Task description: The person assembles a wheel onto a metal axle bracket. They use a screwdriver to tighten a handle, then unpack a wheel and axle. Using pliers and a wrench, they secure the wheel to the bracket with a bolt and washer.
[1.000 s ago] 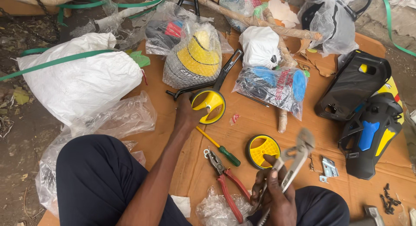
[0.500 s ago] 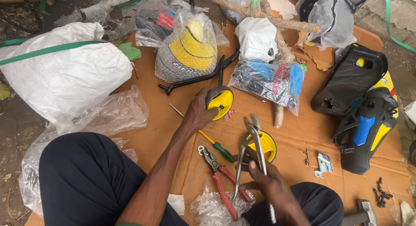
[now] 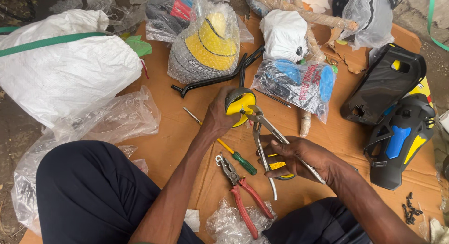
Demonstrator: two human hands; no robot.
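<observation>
My left hand [image 3: 219, 115] grips a small yellow wheel with a black tyre [image 3: 240, 105], held on edge above the cardboard sheet [image 3: 177, 141]. My right hand [image 3: 299, 156] holds silver pliers [image 3: 264, 132] by the handles. Their jaws touch the hub at the middle of the wheel. A second yellow wheel [image 3: 282, 168] lies flat under my right hand, mostly hidden. A green-handled screwdriver [image 3: 234, 153] and red-handled pliers [image 3: 243, 197] lie on the cardboard between my arms.
A black bent bar [image 3: 210, 80] and several plastic-wrapped parts, one yellow [image 3: 208, 43], one blue [image 3: 294, 82], lie beyond the wheel. Black, blue and yellow body shells [image 3: 397, 118] stand at the right. A white sack [image 3: 61, 71] sits left. Small black screws [image 3: 410, 211] lie at lower right.
My left hand has kept hold of the wheel. My right hand has swung the silver pliers up and left, from over the flat wheel to the hub of the held wheel.
</observation>
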